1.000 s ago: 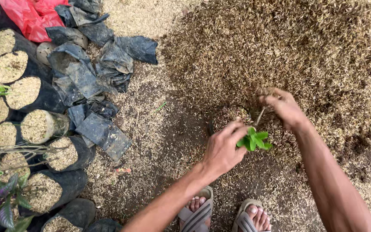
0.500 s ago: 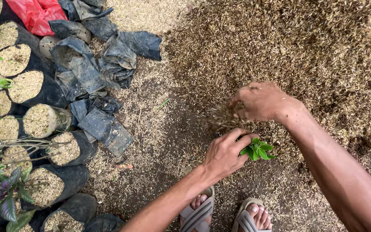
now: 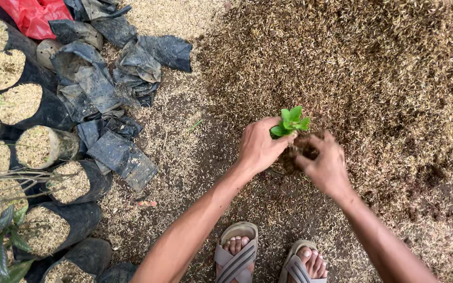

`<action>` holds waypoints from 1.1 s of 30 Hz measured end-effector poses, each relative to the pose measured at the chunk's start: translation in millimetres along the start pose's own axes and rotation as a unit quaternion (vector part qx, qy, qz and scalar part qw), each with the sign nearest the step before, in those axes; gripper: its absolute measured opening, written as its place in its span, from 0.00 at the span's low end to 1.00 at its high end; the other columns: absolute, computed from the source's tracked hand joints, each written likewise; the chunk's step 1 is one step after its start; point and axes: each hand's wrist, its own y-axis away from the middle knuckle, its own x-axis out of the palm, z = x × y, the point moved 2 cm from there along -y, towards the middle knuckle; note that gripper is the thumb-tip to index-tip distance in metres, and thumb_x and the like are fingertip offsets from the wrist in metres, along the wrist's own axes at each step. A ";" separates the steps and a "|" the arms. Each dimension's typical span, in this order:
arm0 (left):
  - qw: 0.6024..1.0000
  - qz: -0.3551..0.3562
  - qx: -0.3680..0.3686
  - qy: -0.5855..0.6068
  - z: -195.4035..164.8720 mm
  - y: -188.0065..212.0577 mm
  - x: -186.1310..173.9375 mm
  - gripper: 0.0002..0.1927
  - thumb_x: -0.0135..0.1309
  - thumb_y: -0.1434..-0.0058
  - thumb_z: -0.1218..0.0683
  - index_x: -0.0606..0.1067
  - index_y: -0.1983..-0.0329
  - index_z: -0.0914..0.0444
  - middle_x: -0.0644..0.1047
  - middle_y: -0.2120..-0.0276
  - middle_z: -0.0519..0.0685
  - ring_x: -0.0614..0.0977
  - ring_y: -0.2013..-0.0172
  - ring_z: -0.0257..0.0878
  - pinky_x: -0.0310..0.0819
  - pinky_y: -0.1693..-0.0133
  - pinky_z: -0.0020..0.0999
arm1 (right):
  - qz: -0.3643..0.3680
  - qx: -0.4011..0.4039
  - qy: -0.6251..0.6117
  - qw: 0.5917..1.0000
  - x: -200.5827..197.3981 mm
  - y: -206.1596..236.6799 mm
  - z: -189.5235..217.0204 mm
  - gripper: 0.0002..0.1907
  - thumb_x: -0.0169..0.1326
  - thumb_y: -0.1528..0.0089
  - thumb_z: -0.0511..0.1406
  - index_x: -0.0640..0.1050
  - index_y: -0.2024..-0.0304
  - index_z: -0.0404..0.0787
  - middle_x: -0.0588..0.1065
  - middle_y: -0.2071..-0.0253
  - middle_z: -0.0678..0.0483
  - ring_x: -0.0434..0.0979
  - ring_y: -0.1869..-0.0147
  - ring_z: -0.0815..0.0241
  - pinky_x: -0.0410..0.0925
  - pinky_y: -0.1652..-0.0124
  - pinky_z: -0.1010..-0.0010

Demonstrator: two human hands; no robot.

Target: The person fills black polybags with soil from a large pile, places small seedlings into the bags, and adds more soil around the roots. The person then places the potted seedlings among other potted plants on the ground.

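A small green seedling [image 3: 290,121] stands up from between my two hands, low over the ground. My left hand [image 3: 259,145] is closed around its base, the leaves poking out above the fingers. Right beside it my right hand [image 3: 324,160] cups a dark clump of husk mix [image 3: 304,150] against the seedling's foot. Whether a planting bag is under the hands is hidden. A big pile of brown rice husk [image 3: 373,68] spreads behind and to the right of the hands.
Filled black planting bags [image 3: 38,144] stand in rows at the left, some with plants. Empty flattened black bags [image 3: 116,152] lie in a heap beside them, a red plastic bag [image 3: 30,15] at top left. My sandalled feet [image 3: 268,262] are at the bottom.
My right hand came down from the husk pile with a handful and closed in beside the seedling. The view shifted, so the hands sit higher in the picture.
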 end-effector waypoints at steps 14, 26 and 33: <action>0.976 -0.067 0.178 -0.103 51.7 62.7 7.6 0.54 0.52 0.43 0.27 0.51 0.24 0.61 0.49 0.24 0.57 0.52 0.25 0.56 0.50 0.32 0.64 | -0.082 -0.081 -0.037 0.993 1.5 28.5 -48.2 0.25 0.56 0.38 0.47 0.76 0.43 0.41 0.70 0.36 0.43 0.75 0.40 0.46 0.77 0.53 0.47; 0.945 0.033 0.171 -0.278 97.6 47.1 40.0 0.23 0.38 0.25 0.41 0.66 0.29 0.47 0.51 0.23 0.36 0.49 0.22 0.46 0.45 0.26 0.58 | -0.095 -0.199 0.077 0.972 12.3 -2.2 -61.5 0.19 0.51 0.32 0.44 0.80 0.43 0.44 0.75 0.39 0.41 0.69 0.27 0.39 0.61 0.31 0.37; 0.977 0.020 0.137 -0.163 97.6 30.0 23.4 0.26 0.33 0.25 0.48 0.54 0.23 0.47 0.46 0.22 0.42 0.46 0.23 0.48 0.43 0.29 0.60 | -0.032 -0.242 -0.025 0.969 10.8 -22.6 -40.9 0.32 0.29 0.30 0.50 0.68 0.29 0.47 0.66 0.30 0.45 0.70 0.32 0.41 0.59 0.34 0.38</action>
